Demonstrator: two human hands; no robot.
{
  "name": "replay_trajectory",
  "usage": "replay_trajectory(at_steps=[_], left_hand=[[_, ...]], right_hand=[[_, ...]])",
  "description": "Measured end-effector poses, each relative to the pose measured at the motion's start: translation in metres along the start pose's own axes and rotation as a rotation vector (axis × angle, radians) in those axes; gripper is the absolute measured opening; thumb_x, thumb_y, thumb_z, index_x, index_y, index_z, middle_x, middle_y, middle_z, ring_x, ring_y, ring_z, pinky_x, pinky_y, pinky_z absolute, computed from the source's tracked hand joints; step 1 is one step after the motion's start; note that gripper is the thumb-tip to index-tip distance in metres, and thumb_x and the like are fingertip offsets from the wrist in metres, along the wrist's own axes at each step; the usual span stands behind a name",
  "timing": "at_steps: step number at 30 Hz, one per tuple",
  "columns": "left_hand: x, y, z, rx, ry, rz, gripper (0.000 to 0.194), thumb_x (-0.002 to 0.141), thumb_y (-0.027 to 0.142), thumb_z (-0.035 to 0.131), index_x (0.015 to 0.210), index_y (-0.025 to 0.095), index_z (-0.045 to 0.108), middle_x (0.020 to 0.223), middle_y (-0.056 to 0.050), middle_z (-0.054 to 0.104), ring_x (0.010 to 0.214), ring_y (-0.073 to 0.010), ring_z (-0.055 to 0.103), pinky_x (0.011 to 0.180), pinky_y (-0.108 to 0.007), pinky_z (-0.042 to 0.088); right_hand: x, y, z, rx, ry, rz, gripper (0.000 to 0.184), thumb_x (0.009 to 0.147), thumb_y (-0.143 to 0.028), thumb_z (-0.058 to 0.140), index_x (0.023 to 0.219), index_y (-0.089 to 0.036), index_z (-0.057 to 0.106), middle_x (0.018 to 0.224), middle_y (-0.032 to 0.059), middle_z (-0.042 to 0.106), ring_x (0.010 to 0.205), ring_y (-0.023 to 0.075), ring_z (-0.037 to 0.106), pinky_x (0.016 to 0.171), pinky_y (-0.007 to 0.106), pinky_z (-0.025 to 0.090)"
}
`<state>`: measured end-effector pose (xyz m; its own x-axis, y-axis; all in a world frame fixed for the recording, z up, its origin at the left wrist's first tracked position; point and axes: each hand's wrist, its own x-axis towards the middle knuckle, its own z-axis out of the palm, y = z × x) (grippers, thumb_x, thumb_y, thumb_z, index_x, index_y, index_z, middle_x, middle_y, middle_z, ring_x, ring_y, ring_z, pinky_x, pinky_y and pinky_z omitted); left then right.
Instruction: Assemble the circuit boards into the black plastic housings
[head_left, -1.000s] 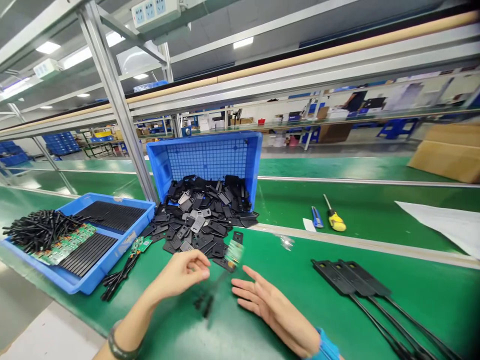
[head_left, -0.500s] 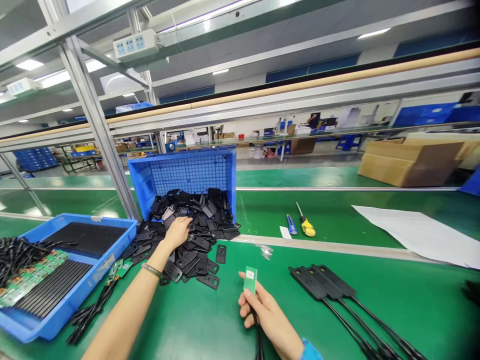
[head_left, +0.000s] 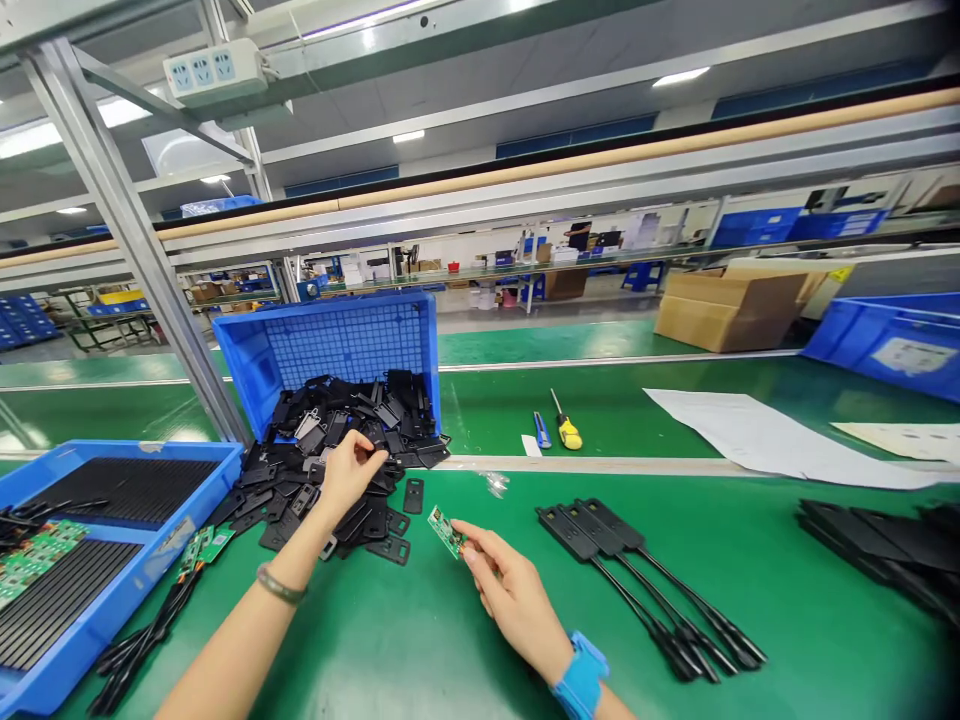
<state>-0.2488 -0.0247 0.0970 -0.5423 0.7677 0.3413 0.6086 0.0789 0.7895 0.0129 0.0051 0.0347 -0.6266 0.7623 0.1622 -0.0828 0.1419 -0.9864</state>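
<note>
My left hand (head_left: 351, 478) is over the heap of black plastic covers (head_left: 386, 548), thumb and fingers pinched together. What lies in the pinch does not stand out against the dark covers. My right hand (head_left: 517, 595) pinches one end of a small green circuit board (head_left: 445, 530), held tilted above the green bench, with the components facing up. The heap spills from a blue crate (head_left: 345, 340) lying on its side behind my left hand. To the right of my right hand lie several black flat housings with cables (head_left: 600, 530).
At left stands a blue tray (head_left: 191, 495) with black strips and circuit boards. Cabled boards (head_left: 169, 615) lie beside it. A utility knife (head_left: 541, 430), a yellow screwdriver (head_left: 569, 432) and white paper (head_left: 750, 440) lie farther back. Black parts (head_left: 885, 550) are stacked at right.
The view has swung to the right. My right hand has turned the circuit board, so its component side shows now. My left hand's fingers have drawn into a pinch above the covers.
</note>
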Motion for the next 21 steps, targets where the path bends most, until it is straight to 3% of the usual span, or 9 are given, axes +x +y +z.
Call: replay_trajectory(at_steps=[3,5,8,12,16,21], left_hand=[[-0.051,0.003,0.022,-0.253,-0.042,-0.19,0.044,0.074,0.05,0.066,0.097,0.021,0.043,0.068,0.004,0.056,0.057,-0.0148,0.06,0.053,-0.026,0.048],[-0.081,0.003,0.036,-0.398,-0.076,-0.318,0.05,0.074,0.053,0.065,0.103,0.019,0.042,0.072,0.001,0.059,0.057,-0.0155,0.063,0.051,-0.026,0.049],[-0.107,0.003,0.049,-0.591,-0.135,-0.485,0.049,0.075,0.051,0.068,0.103,0.016,0.048,0.084,-0.006,0.062,0.075,-0.0217,0.068,0.06,-0.032,0.055],[-0.117,0.006,0.049,-1.086,-0.189,-0.725,0.035,0.078,0.031,0.07,0.102,0.011,0.054,0.092,-0.014,0.066,0.094,-0.0286,0.067,0.081,-0.04,0.055],[-0.122,0.011,0.044,-1.221,-0.282,-0.719,0.046,0.074,0.013,0.071,0.113,0.013,0.049,0.099,-0.016,0.067,0.097,-0.0278,0.065,0.09,-0.043,0.049],[-0.131,0.018,0.048,-1.099,-0.331,-0.611,0.053,0.07,0.011,0.076,0.117,0.016,0.053,0.104,-0.009,0.065,0.092,-0.017,0.063,0.083,-0.027,0.049]], right_hand=[[-0.002,-0.008,-0.003,-0.085,0.025,-0.062,0.036,0.089,-0.046,0.05,0.113,-0.022,0.061,0.086,0.0057,0.055,0.056,0.0123,0.048,0.041,0.022,0.039],[-0.003,-0.01,-0.004,-0.146,0.049,-0.091,0.031,0.09,-0.042,0.05,0.11,-0.022,0.062,0.088,0.0062,0.054,0.058,0.013,0.05,0.041,0.022,0.041],[-0.004,-0.009,-0.007,-0.234,0.08,-0.121,0.026,0.09,-0.039,0.051,0.106,-0.022,0.064,0.087,0.0057,0.052,0.06,0.0142,0.053,0.039,0.022,0.044],[-0.005,-0.005,-0.009,-0.234,0.083,-0.086,0.024,0.088,-0.04,0.053,0.102,-0.022,0.062,0.083,0.0037,0.049,0.056,0.0136,0.054,0.036,0.022,0.046],[-0.007,-0.004,-0.007,-0.263,0.045,-0.096,0.022,0.088,-0.038,0.054,0.098,-0.02,0.062,0.083,0.003,0.05,0.053,0.0116,0.055,0.036,0.021,0.047],[-0.013,-0.003,0.001,-0.366,-0.012,-0.171,0.019,0.089,-0.029,0.053,0.101,-0.02,0.064,0.081,0.003,0.055,0.054,0.0115,0.054,0.044,0.022,0.045]])
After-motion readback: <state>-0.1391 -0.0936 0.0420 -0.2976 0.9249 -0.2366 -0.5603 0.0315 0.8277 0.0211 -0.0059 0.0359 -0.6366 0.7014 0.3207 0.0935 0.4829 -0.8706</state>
